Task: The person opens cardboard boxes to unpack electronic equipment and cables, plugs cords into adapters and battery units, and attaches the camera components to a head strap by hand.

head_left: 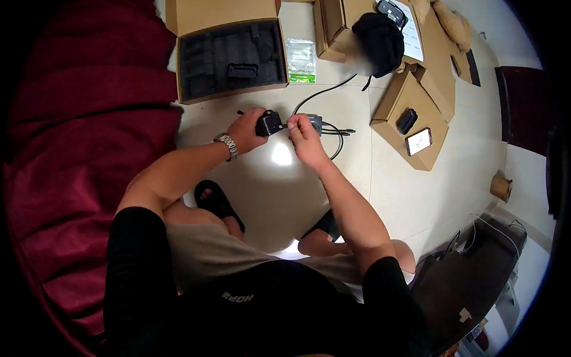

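Gripping a small black boxy device (269,123) over the pale glossy tiled floor (270,190) in our left hand (247,126), we pinch what looks like a thin dark plug (283,126) in our right hand (304,135), judging the device light, rigid and best held by its sides.

On the near side of the black device (269,123), open floor (267,184) gives room to pass; beyond the device, the foam-lined box (235,93) blocks; rightward of it, cables (339,131) obstruct.
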A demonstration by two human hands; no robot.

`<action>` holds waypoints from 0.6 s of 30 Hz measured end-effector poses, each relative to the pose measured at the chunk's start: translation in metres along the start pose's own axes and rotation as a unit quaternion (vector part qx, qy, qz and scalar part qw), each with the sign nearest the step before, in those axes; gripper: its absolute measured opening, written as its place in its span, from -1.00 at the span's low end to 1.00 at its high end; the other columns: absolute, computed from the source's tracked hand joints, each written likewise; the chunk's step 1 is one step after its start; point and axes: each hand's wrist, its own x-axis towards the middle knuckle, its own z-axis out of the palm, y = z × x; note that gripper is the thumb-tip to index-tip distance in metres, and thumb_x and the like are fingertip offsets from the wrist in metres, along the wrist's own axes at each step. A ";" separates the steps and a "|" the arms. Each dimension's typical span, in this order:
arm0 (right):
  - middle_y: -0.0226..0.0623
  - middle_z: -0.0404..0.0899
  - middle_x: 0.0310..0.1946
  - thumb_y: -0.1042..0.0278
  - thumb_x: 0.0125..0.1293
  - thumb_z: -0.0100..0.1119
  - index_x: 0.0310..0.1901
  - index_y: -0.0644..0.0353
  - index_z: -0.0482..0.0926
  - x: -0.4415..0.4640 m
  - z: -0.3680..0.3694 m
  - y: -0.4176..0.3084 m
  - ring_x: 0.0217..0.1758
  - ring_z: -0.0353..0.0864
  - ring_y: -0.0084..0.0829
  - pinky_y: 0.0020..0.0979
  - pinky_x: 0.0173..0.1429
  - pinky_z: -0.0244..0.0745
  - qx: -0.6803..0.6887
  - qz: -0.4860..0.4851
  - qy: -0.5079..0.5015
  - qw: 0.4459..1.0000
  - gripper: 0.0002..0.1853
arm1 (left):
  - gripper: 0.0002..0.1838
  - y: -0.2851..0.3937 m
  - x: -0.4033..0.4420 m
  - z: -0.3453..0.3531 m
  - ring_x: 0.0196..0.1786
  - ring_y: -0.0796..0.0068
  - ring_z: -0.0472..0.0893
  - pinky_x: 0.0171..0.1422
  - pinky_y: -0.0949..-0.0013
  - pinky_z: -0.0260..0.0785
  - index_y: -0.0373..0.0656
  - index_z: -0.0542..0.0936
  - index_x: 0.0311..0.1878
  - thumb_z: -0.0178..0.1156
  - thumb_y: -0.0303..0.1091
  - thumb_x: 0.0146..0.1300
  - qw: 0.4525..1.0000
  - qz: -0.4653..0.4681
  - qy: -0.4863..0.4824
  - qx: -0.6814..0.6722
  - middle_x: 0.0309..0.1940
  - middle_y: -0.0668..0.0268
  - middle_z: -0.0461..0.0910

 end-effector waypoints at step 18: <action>0.06 0.60 -0.19 0.41 0.23 0.10 -0.21 0.32 0.47 0.003 0.031 -0.002 -0.07 0.61 0.15 0.04 0.00 0.51 -0.262 -0.039 0.131 0.955 -0.83 | -0.39 0.053 -0.003 -0.006 0.18 -0.04 0.54 0.24 0.04 0.40 -0.26 0.46 0.22 0.40 -0.45 0.06 0.991 -0.056 -0.053 0.109 0.09 0.02 0.55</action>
